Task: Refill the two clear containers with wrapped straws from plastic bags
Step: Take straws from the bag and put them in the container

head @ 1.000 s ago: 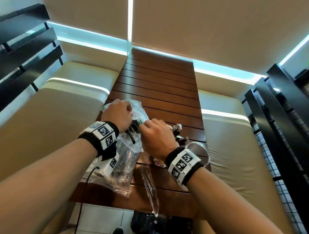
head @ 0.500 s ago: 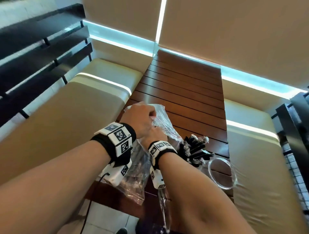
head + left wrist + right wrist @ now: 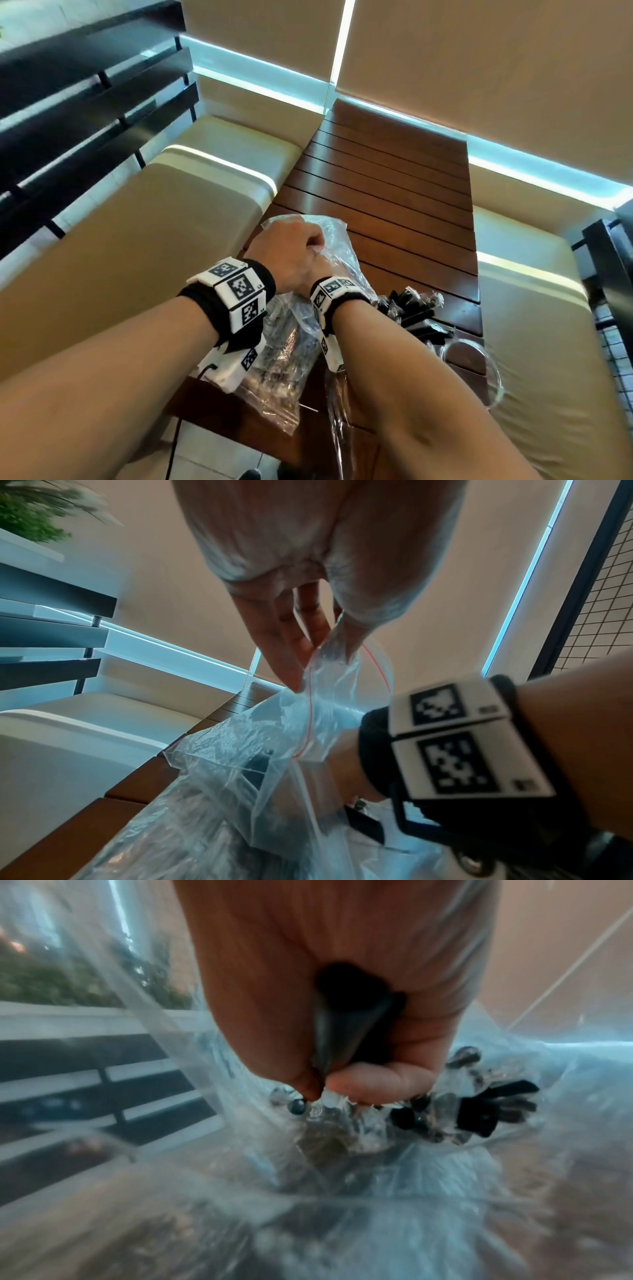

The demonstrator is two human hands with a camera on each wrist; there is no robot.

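Your left hand (image 3: 291, 253) pinches the bag (image 3: 318, 696) mouth above the worktop (image 3: 394, 192); your right hand (image 3: 342, 1015), inside it, grips straws (image 3: 346, 1031). Withdrawing fast risks snagging the plastic and spilling straws short of the container (image 3: 493, 370)

Plastic bag (image 3: 291, 329) on table (image 3: 394, 192); straws (image 3: 416, 313) right of bag; container (image 3: 471, 363) right, nearer.

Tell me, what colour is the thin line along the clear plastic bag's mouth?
Red. The thin line on the clear plastic bag shows best in the left wrist view.
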